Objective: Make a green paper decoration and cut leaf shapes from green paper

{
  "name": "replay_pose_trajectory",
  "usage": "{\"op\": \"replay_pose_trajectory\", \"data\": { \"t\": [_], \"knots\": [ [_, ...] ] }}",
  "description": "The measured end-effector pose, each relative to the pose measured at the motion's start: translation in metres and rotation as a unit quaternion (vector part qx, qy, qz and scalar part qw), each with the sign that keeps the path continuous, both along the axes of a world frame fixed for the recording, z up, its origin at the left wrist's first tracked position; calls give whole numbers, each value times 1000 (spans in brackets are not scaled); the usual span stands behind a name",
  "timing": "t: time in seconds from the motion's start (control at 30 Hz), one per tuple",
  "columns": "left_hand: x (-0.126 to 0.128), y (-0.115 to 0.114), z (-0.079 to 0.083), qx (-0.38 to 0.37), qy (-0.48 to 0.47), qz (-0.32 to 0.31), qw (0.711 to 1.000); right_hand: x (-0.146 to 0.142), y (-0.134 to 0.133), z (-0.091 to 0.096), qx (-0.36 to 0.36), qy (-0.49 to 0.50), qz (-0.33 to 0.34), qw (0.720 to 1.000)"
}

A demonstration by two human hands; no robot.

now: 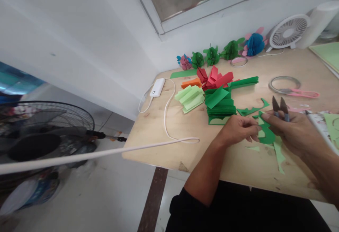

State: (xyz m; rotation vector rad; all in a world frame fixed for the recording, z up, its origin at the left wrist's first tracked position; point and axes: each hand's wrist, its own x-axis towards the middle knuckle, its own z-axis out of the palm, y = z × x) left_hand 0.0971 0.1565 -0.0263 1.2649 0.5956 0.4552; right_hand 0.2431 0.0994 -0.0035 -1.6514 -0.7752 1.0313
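A cut green paper piece (268, 136) with lighter green paper against it is held between my two hands above the table. My left hand (239, 129) pinches its left edge with thumb and fingers. At its upper right, my right hand (293, 133) grips the paper with the thumb. Tucked in that same hand is a pair of scissors (284, 108), dark blades pointing up and slightly apart, handles hidden. Light green offcuts (279, 156) lie below the hands. Just beyond them rests a curved dark green scrap (253, 110). Folded green paper (221, 106) is stacked beside my left hand.
Folded red (215, 78), orange (192, 83) and light green (190, 98) papers lie farther back. Paper figures (212, 56) and a small white fan (288, 32) line the wall. A white cable (106, 151) crosses the table's left edge. Metal rings (284, 78) sit at right.
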Motion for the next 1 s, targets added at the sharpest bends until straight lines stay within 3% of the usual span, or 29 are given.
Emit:
{"op": "replay_pose_trajectory", "data": {
  "t": [0.57, 1.0],
  "knots": [
    [2, 1, -6, -4, 2, 20, 1000, -1, 1, 1, -6, -18, -5, 1000],
    [-1, 5, 0, -8, -31, 163, 986, 4, -2, 1, 6, -117, 15, 993]
  ]
}}
